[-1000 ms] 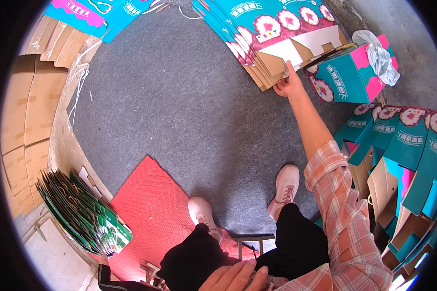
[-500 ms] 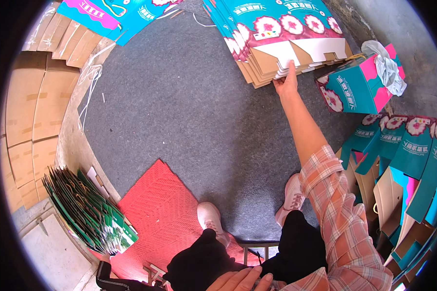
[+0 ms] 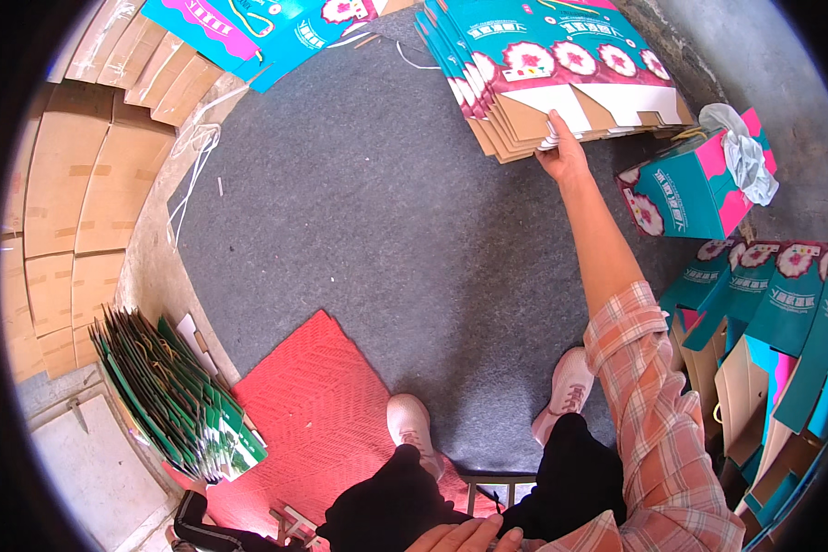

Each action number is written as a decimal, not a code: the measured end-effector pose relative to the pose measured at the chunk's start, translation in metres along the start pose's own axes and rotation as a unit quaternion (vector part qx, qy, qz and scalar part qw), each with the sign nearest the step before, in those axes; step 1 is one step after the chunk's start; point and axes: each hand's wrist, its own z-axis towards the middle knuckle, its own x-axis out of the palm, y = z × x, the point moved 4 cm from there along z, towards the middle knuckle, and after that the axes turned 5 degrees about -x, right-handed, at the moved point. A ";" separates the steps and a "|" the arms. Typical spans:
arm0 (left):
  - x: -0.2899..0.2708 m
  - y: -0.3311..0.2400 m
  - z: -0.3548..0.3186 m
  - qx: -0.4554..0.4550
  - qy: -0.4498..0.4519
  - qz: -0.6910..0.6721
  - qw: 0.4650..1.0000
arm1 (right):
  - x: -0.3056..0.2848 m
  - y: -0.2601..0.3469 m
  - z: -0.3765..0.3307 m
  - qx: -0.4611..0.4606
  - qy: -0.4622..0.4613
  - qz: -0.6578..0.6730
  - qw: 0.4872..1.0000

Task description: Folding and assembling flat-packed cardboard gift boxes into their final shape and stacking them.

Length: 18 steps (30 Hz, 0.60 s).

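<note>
Far to the right, a stack of flattened teal cardboard boxes (image 3: 570, 64) lies on the grey mat, printed with cut pink-and-white fruit. My right hand (image 3: 564, 155) reaches out to its near edge. The thumb presses on a white flap while the fingers curl beneath, pinching the edge of a flattened box; how many layers it holds I cannot tell. At the bottom edge, my left hand (image 3: 465, 535) lies flat by my lap with its fingers stretched out, holding nothing. Part of that hand is cut off by the frame.
A folded teal-and-pink box (image 3: 681, 193) with a plastic bag (image 3: 748, 155) stands right of the stack. More teal boxes (image 3: 791, 294) crowd the right side. Brown cartons (image 3: 69, 202) line the left. Green folded packaging (image 3: 175, 396) sits by a red mat (image 3: 313, 414), near another person's dark sleeve (image 3: 212, 526).
The whole view has shifted slightly, so most things appear further right. My right hand keeps its hold on the stack's near edge, and my left hand still rests by my lap.
</note>
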 end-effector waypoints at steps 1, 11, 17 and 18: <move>-0.001 -0.002 -0.002 0.001 -0.002 0.002 1.000 | 0.002 -0.003 0.001 0.003 0.003 0.004 1.000; -0.029 0.046 -0.017 -0.096 -0.044 -0.075 0.992 | -0.006 -0.017 -0.050 -0.085 0.065 -0.023 0.994; 0.002 0.242 0.113 -0.165 -0.108 -0.340 0.919 | -0.034 -0.031 -0.120 -0.013 0.104 -0.050 0.993; 0.032 0.301 0.135 -0.234 -0.149 -0.336 0.900 | -0.037 -0.044 -0.135 0.010 0.106 -0.045 0.993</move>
